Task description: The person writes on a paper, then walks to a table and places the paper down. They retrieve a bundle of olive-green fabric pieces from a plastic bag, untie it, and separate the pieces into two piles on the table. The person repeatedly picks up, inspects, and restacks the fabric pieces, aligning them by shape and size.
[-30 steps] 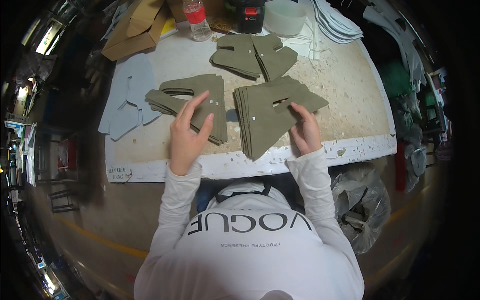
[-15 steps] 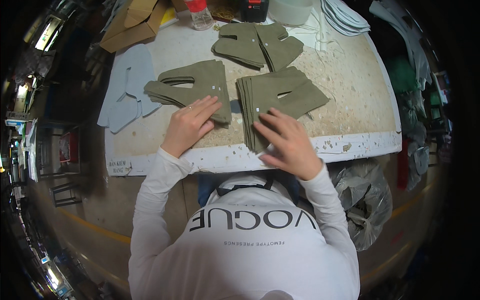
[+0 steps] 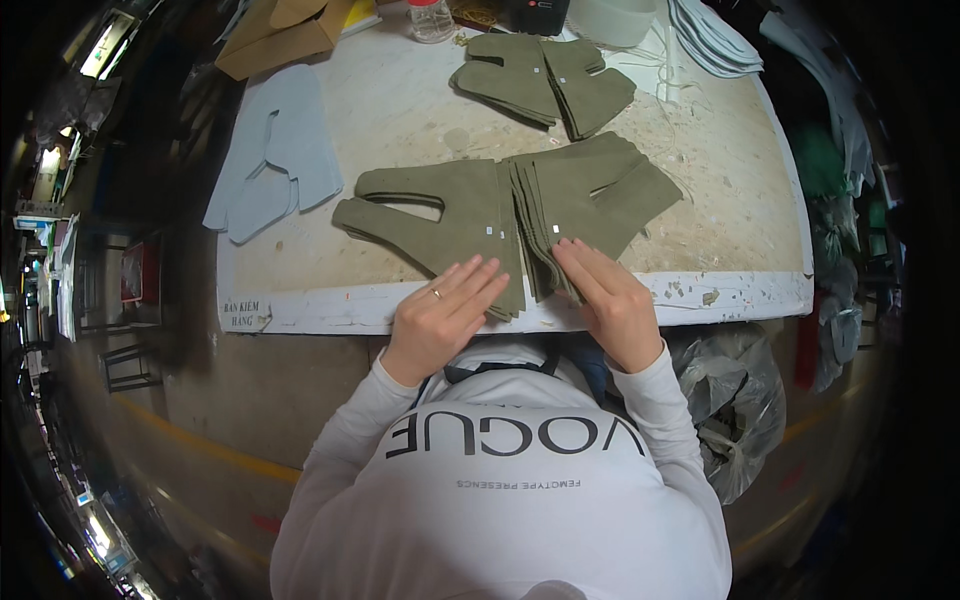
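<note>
Two stacks of cut olive-green fabric pieces lie side by side near the table's front edge, their inner edges almost meeting. My left hand (image 3: 452,312) rests with outstretched fingers on the near part of the left stack (image 3: 465,190), which has a long slot and small white stickers. My right hand (image 3: 608,300) lies with extended fingers on the near corner of the right stack (image 3: 590,180); the layers along its inner edge are fanned and slightly bent. Farther back sit two more olive stacks, a left one (image 3: 510,75) and a right one (image 3: 592,92), close together.
Light-blue cut pieces (image 3: 275,165) lie at the left of the worn white table (image 3: 390,110). At the back are a cardboard box (image 3: 280,45), a clear jar (image 3: 431,22), a round white container (image 3: 612,22) and pale stacked pieces (image 3: 712,40). A plastic bag (image 3: 735,400) stands below right.
The left stack has slid right and nearer, closing the gap to the right stack. My left hand moved with it. My right hand's fingers now lie flatter on the right stack's near corner.
</note>
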`<state>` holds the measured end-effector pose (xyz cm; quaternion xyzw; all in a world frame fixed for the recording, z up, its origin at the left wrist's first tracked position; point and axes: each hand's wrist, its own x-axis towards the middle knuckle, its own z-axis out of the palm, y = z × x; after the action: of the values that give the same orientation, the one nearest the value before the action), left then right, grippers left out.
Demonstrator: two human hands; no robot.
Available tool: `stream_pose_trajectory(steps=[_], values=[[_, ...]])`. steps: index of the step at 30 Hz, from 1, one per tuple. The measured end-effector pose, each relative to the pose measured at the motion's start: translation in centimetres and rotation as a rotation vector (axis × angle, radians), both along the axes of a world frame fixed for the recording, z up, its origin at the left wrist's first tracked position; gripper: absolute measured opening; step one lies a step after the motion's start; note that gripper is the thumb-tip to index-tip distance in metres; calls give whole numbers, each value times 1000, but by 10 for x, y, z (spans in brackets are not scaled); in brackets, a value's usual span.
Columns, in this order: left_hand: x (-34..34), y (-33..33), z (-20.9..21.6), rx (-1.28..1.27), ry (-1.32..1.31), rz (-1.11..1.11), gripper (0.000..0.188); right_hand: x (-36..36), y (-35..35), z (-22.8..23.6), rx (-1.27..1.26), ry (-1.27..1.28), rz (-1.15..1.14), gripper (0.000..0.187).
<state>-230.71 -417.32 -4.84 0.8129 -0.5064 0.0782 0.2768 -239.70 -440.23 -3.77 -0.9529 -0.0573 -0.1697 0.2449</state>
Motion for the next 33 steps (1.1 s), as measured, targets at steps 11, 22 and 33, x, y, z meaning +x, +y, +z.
stream_pose_trajectory(steps=[11, 22, 33], values=[[8, 5, 7, -105, 147, -15, 40, -14, -14, -3, 95, 2, 97, 46], [17, 6, 4, -173, 321, -39, 25, -13, -19, -8, 119, -29, 127, 40], [21, 7, 0, -188, 218, -93, 30, -9, -1, -10, 91, -90, 15, 48]])
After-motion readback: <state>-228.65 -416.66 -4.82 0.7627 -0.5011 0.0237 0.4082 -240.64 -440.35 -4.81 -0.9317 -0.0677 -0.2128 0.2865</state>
